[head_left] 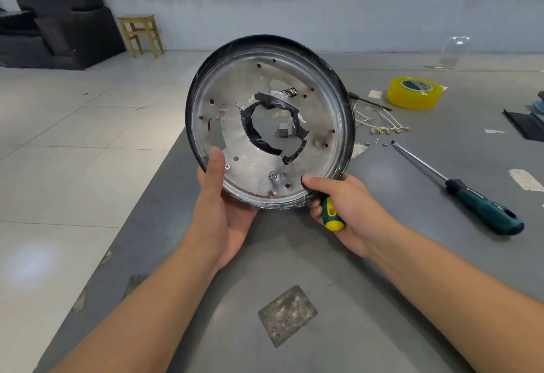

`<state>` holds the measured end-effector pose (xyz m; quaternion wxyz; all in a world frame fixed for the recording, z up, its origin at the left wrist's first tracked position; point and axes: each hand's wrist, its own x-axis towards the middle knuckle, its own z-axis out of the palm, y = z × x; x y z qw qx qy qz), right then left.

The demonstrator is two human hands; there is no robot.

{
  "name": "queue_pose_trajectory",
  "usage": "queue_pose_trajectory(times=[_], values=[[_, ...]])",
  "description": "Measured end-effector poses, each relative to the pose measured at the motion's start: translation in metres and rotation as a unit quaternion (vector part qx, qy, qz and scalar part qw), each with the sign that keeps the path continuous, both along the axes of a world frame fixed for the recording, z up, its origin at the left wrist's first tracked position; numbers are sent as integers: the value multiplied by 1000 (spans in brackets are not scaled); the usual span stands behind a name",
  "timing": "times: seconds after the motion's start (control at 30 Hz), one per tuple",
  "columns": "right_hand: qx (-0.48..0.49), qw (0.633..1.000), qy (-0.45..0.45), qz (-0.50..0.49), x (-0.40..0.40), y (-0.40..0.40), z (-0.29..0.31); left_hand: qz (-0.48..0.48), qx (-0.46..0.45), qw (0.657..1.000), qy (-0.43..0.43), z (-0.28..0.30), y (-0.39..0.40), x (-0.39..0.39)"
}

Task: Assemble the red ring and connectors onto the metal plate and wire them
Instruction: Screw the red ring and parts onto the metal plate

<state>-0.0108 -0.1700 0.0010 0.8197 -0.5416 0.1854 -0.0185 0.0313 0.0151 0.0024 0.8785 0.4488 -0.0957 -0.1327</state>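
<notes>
I hold a round metal plate (259,163) with a black rim tilted up towards me above the grey table. Red shows through several small holes around it; the red ring itself is hidden behind the plate. Black tape lines its central opening (273,128), through which a small grey connector (285,131) shows. My left hand (219,196) grips the lower left rim, thumb on the plate's face. My right hand (341,204) grips the lower right rim and also holds a green-and-yellow screwdriver handle (331,215). White wires with brass terminals (382,125) lie on the table behind.
A long screwdriver with a dark green handle (482,210) lies to the right. A yellow tape roll (415,92) stands at the back right. A scuffed metal square (287,315) lies on the near table (382,299). Tiled floor, a stool and a dark armchair are to the left.
</notes>
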Motion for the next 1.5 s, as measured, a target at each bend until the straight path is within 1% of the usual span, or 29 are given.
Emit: queue_pose_trajectory(times=[0.13, 0.33, 0.6, 0.8, 1.0, 1.1, 1.27, 1.37, 1.5], values=[[-36, 999, -17, 3, 0, 1, -5, 7, 11, 1000, -11, -1, -2, 2], [-117, 992, -40, -7, 1, 1, -11, 19, 27, 999, -14, 1, 2, 5], [-141, 988, -47, -30, 1, 2, -13, -12, 26, 999, -42, -1, 5, 6], [-157, 985, -60, -44, 1, -2, -12, -11, 17, 999, -47, -2, 6, 6], [-222, 974, -46, -22, -2, -4, -10, -5, -26, 999, -42, -7, 7, 4], [-209, 976, -60, -2, -3, -1, -12, 3, -43, 998, -43, -12, 8, 4], [-183, 980, -78, 6, -5, 9, -17, 48, -70, 996, -19, -16, 8, 6], [-163, 983, -82, 9, -5, 12, -17, 45, -75, 996, -10, -17, 8, 7], [-161, 984, -80, 2, -4, 11, -20, 44, -66, 997, 14, -15, 9, 7]])
